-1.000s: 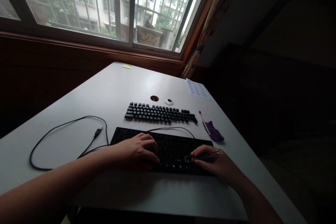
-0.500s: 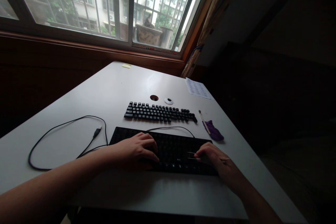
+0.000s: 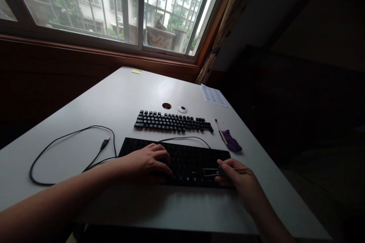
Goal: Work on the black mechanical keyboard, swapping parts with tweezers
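A black keyboard (image 3: 185,159) lies on the white table (image 3: 85,106), with most keycaps gone from it and a few left along its near edge. My left hand (image 3: 154,159) lies over its left part and grips it, fingers bent and thumb toward the near side. Above the keyboard's right part, my right hand (image 3: 236,176) is closed on a wire keycap puller (image 3: 209,172). Its wire prongs point left and its dark handle sits between thumb and fingers. Whether a keycap is in the prongs, I cannot make out.
Behind the keyboard stand rows of loose black keycaps (image 3: 171,122). A USB cable (image 3: 35,159) loops at the left. On the right are a purple cloth (image 3: 232,142), a thin brush (image 3: 221,131) and a printed paper (image 3: 214,95). A round hole (image 3: 167,106) and its white cover (image 3: 182,109) are farther back.
My right hand has turned, showing the puller's dark handle, and the fingers have shifted slightly right and down. The prongs now sit a little lower. My left hand has stayed on the keyboard.
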Demonstrator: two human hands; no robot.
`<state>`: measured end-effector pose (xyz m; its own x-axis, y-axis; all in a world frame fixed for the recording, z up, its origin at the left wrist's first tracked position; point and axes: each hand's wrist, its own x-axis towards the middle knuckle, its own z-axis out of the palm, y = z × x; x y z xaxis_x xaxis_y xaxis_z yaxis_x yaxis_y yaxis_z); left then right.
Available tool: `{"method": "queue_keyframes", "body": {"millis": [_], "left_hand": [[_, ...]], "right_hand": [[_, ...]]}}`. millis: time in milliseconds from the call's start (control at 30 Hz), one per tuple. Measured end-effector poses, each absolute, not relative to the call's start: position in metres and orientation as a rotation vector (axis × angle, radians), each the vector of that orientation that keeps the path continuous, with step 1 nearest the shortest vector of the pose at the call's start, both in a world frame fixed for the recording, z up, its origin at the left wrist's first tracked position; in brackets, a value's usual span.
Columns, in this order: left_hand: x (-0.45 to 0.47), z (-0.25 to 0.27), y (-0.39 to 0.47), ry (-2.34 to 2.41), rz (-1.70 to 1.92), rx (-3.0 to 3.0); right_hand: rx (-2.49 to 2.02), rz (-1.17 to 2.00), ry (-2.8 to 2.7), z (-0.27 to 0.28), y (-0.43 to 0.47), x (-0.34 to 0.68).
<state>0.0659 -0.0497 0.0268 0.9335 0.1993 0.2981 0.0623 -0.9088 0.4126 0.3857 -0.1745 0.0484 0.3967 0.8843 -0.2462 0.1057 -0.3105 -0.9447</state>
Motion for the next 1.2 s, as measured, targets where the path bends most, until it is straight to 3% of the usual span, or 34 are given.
{"method": "queue_keyframes", "body": {"millis": [667,1200], "left_hand": [[0.067,0.026,-0.05,0.175,0.53,2.698],[0.066,0.029,-0.051,0.187,0.506,2.707]], "right_hand": [[-1.677,1.069,-0.948,0.043,-0.165,0.351],[-1.792,0.862,-1.335,0.045,-0.153,0.324]]}}
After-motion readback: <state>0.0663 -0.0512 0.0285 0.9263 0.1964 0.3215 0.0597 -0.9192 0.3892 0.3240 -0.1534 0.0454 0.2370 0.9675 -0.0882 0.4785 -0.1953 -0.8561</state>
